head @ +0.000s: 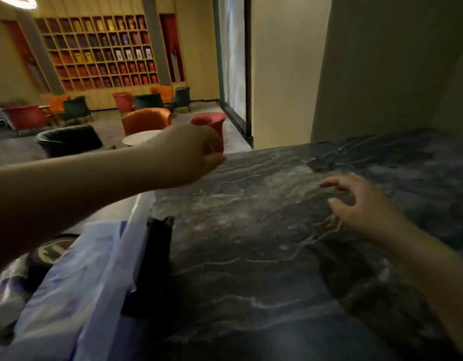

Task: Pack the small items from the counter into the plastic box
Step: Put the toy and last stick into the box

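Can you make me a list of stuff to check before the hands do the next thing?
1. Left hand holding something: cannot tell; fingers are curled, picture is blurry.
2. Right hand free to grab: ok; fingers spread, holding nothing, over the counter.
3. Plastic box within reach: ok; it sits at the counter's left edge.
4. Box open: cannot tell.
5. Dark item beside the box still to pack: not ok; it's on the counter.
6. More small items left: cannot tell.

Far left, a yellow wall of cubbyhole shelves [100, 52] stands behind orange, red and green armchairs [146, 120]; a cream wall [282, 74] rises on the right.
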A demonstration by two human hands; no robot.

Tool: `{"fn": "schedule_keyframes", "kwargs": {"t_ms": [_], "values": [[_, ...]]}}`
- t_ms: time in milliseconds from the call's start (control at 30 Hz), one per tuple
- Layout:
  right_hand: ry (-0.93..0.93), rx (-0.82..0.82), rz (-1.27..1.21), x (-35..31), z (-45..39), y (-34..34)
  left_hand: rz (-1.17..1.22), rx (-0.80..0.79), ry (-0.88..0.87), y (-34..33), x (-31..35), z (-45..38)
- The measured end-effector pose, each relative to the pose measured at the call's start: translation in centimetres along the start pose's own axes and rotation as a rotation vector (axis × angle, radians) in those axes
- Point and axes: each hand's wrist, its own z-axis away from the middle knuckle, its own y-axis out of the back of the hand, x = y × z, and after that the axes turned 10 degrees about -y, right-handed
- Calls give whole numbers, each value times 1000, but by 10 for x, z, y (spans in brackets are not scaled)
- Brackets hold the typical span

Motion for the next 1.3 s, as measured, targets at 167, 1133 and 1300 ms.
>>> {"fn": "schedule_keyframes", "kwargs": {"t_ms": [167,1133,1300], "values": [[-202,148,155,111,5,74,34,-105,-226,-52,104,-90],[-726,445,471,447,4,246,539,-233,-362,-294,571,-409],[-704,472,462,450,4,245,479,-228,-287,-310,592,-420]]}}
